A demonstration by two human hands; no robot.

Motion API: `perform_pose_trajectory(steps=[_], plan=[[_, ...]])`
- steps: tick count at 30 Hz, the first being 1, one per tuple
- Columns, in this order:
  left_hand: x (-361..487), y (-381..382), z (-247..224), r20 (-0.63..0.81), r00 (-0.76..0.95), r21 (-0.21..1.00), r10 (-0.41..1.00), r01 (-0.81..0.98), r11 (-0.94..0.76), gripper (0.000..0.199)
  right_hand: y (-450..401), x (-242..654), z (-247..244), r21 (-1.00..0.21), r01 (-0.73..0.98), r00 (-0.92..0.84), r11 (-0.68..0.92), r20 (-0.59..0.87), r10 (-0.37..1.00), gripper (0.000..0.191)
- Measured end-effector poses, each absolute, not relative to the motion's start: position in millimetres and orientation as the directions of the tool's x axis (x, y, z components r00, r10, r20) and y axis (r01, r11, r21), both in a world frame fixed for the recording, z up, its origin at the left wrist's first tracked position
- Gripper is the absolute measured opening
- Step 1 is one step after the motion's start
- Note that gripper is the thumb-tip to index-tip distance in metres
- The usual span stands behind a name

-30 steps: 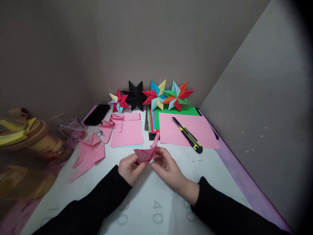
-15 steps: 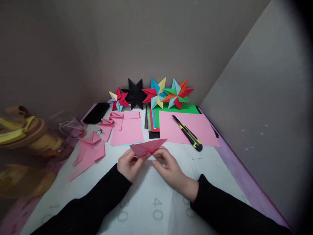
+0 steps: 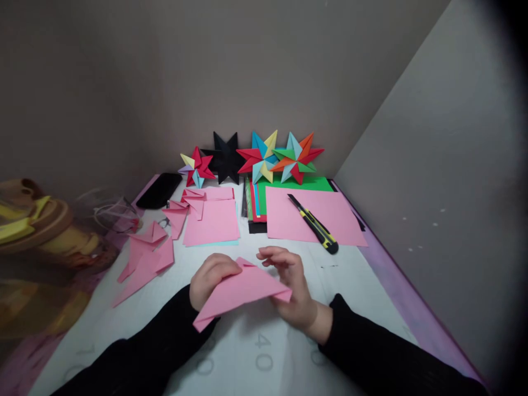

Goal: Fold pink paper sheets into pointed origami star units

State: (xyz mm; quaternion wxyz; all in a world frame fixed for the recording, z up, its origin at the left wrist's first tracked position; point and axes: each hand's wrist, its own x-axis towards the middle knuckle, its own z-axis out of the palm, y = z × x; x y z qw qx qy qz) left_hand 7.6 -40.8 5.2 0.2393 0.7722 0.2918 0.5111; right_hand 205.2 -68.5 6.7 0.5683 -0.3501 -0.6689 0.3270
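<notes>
A folded piece of pink paper is held above the white mat, tilted so its broad face shows. My left hand grips its upper left edge, fingers on top and the thumb hidden beneath. At the paper's right end is my right hand, its fingers apart and curved; the paper's corner lies in front of its palm, and its thumb is hidden. Several folded pink paper pieces lie to the left of my left hand. Square pink sheets are stacked beyond it.
A yellow and black box cutter rests on a large pink sheet. Coloured paper stars lean on the wall behind. A black phone lies back left. At the left edge stands a blurred brown and yellow object.
The pink paper has been turned over and lowered toward me, showing its broad face. My right hand's fingers have opened away from its edge; my left hand still holds it.
</notes>
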Motion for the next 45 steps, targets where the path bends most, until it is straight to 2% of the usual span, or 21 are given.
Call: perform_pose_trajectory(steps=[3,8,11,13,16,18,21,24,32,38,42,45], plan=[[7,-41,9,0.64,0.327,0.703,0.695,0.116,-0.702,0.025,-67,209,11,-0.838,0.09,-0.184,0.537,0.516,0.836,0.036],[11,-43,16,0.545,0.382,0.803,0.746,0.018,-0.596,0.027,-61,212,23,-0.83,0.171,-0.421,0.531,0.426,0.801,0.05],[10,-39,20,0.44,0.473,0.865,0.764,0.005,-0.502,0.026,-59,212,24,-0.875,0.145,-0.461,0.462,0.353,0.814,0.041],[10,-36,21,0.438,0.49,0.871,0.754,-0.025,-0.49,0.021,-58,212,20,-0.906,0.104,-0.465,0.411,0.321,0.825,0.037],[16,-33,18,0.466,0.364,0.881,0.807,-0.103,-0.462,0.018,-57,213,14,-0.951,0.007,-0.468,0.31,0.271,0.841,0.036],[21,-32,14,0.428,0.256,0.903,0.867,-0.156,-0.4,0.019,-55,213,12,-0.965,-0.061,-0.473,0.255,0.253,0.844,0.033],[26,-29,6,0.288,0.183,0.95,0.94,-0.179,-0.256,0.017,-54,213,11,-0.956,-0.083,-0.439,0.28,0.287,0.851,0.025],[27,-26,0,0.133,0.133,0.984,0.982,-0.138,-0.115,0.016,-54,211,10,-0.945,-0.021,-0.367,0.326,0.311,0.877,0.019],[29,-30,-12,-0.14,0.073,0.976,0.987,-0.158,0.15,0.028,-55,208,6,-0.933,0.038,-0.169,0.357,0.346,0.923,0.013],[28,-30,-13,-0.154,0.12,0.968,0.981,-0.182,0.174,0.03,-55,208,6,-0.903,0.204,-0.157,0.378,0.351,0.923,0.01],[30,-33,-8,-0.141,0.185,0.975,0.972,-0.141,0.169,0.031,-56,206,4,-0.923,0.235,-0.06,0.305,0.299,0.952,0.003],[34,-37,-3,-0.135,0.15,0.982,0.98,-0.11,0.152,0.031,-56,205,5,-0.901,0.272,-0.076,0.339,0.331,0.941,0.004]])
